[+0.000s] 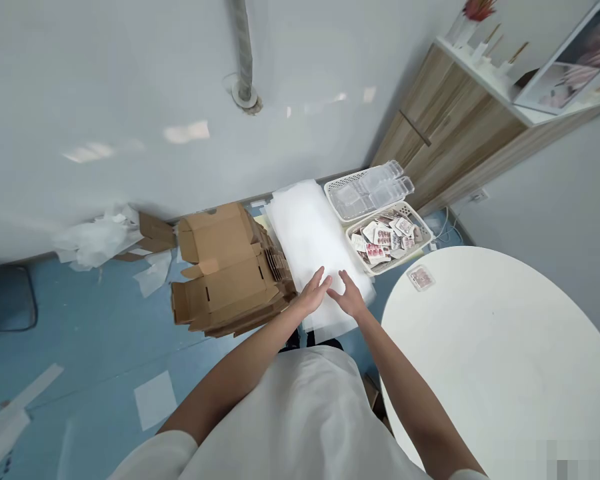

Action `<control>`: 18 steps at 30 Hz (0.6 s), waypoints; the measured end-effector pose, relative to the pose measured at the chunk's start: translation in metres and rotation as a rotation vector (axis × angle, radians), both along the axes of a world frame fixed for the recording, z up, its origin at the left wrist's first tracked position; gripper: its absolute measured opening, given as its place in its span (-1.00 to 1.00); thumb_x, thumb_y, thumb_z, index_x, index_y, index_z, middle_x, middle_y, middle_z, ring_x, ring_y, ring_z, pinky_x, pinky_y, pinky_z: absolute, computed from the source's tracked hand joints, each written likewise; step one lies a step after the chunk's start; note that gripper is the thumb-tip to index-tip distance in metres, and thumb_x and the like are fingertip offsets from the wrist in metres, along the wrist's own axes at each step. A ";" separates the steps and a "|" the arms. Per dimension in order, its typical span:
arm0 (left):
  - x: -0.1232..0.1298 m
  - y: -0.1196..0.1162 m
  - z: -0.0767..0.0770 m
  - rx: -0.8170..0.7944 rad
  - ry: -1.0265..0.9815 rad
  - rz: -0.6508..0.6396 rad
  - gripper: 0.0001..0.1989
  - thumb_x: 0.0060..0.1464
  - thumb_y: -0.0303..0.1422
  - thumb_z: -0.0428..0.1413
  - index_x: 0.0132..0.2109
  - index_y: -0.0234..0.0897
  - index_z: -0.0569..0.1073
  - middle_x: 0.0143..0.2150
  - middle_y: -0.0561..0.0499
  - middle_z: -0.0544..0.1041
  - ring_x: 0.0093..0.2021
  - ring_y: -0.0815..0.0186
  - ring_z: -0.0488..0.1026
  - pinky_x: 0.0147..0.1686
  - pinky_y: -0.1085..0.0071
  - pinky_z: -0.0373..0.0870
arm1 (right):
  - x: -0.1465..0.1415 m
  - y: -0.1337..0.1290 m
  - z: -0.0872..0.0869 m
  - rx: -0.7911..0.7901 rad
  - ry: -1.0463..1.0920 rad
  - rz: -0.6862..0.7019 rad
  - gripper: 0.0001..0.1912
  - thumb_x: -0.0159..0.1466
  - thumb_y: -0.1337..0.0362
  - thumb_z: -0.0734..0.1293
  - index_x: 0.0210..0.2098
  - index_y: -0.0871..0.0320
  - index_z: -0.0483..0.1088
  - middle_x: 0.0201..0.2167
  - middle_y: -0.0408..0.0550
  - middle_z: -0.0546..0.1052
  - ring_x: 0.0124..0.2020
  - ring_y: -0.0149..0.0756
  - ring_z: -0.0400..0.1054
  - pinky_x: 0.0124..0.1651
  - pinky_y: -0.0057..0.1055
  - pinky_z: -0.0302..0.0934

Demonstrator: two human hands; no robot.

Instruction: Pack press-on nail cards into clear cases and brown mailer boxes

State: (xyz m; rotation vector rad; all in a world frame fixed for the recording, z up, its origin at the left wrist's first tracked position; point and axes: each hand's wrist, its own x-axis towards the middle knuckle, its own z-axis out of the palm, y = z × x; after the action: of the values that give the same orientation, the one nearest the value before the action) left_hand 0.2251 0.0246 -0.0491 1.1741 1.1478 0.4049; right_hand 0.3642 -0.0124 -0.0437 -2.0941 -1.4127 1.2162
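Observation:
Both of my hands are held out in front of me, close together, over a stack of white sheets (pixel 307 227). My left hand (pixel 314 293) has its fingers stretched and holds nothing. Facing it, my right hand (pixel 349 295) also has its fingers apart with nothing in them. Left of the sheets lies a pile of flattened brown cardboard boxes (pixel 230 273). Beyond my right hand, a white basket (pixel 425 233) holds many small packets (pixel 380 237) with reddish and pink pieces. Behind it, another white basket (pixel 333 200) contains clear plastic cases (pixel 370 190).
A round white table (pixel 495 333) stands at the right, with one small clear case (pixel 421 277) near its edge. A wood-grain cabinet (pixel 445 127) is at the back right. Crumpled white plastic (pixel 100 237) lies by the wall, and paper scraps (pixel 155 400) lie on the blue floor.

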 end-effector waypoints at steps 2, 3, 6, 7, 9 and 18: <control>0.010 0.015 -0.011 -0.068 -0.005 0.058 -0.34 0.07 0.05 -0.20 0.25 -0.11 -0.07 0.31 0.02 -0.10 0.27 0.24 -0.10 0.20 0.28 -0.08 | 0.004 0.023 -0.010 -0.038 0.012 0.006 -0.15 0.07 -0.04 0.23 0.23 0.20 -0.13 0.28 0.05 -0.16 0.28 -0.18 -0.28 0.24 -0.23 -0.22; 0.014 0.021 -0.016 -0.103 0.006 0.089 -0.34 0.07 0.05 -0.22 0.25 -0.11 -0.07 0.31 0.03 -0.11 0.28 0.25 -0.13 0.20 0.28 -0.09 | 0.005 0.032 -0.016 -0.056 0.010 0.005 -0.14 0.08 -0.05 0.22 0.23 0.23 -0.15 0.28 0.07 -0.20 0.28 -0.16 -0.33 0.25 -0.21 -0.24; 0.024 0.034 -0.031 -0.201 0.051 0.195 -0.37 0.09 0.05 -0.25 0.23 -0.13 -0.01 0.31 0.03 -0.10 0.28 0.26 -0.16 0.19 0.29 -0.05 | 0.007 0.048 -0.037 -0.081 -0.016 0.007 -0.17 0.14 -0.03 0.17 0.23 0.32 -0.17 0.28 0.16 -0.24 0.28 -0.10 -0.43 0.24 -0.13 -0.28; 0.027 0.036 -0.035 -0.228 0.057 0.230 -0.38 0.09 0.04 -0.25 0.22 -0.14 0.02 0.30 0.02 -0.08 0.28 0.25 -0.14 0.18 0.30 -0.02 | 0.006 0.050 -0.043 -0.076 -0.028 0.020 -0.20 0.16 0.00 0.15 0.22 0.35 -0.17 0.28 0.18 -0.24 0.28 -0.07 -0.45 0.23 -0.10 -0.28; 0.031 0.038 -0.040 -0.262 0.061 0.282 -0.39 0.09 0.03 -0.22 0.20 -0.17 0.07 0.29 -0.02 -0.03 0.27 0.23 -0.09 0.16 0.31 0.03 | 0.003 0.050 -0.052 -0.054 -0.056 0.074 -0.27 0.19 0.08 0.13 0.22 0.36 -0.15 0.28 0.21 -0.24 0.28 -0.03 -0.48 0.22 -0.03 -0.29; 0.038 0.039 -0.043 -0.112 0.167 0.464 -0.67 0.03 -0.22 0.01 -0.08 -0.28 0.37 -0.02 -0.12 0.41 0.01 0.22 0.33 0.01 0.28 0.21 | -0.017 0.041 -0.042 0.119 -0.166 0.375 -0.27 0.04 0.42 0.24 0.20 0.19 -0.03 0.29 0.13 -0.26 0.27 0.04 -0.50 0.17 0.14 -0.40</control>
State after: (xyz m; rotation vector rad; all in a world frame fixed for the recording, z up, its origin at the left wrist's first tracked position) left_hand 0.2635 0.0641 -0.0919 0.8492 1.5741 0.5931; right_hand 0.3472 0.0290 -0.0860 -1.9436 -1.9700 1.0697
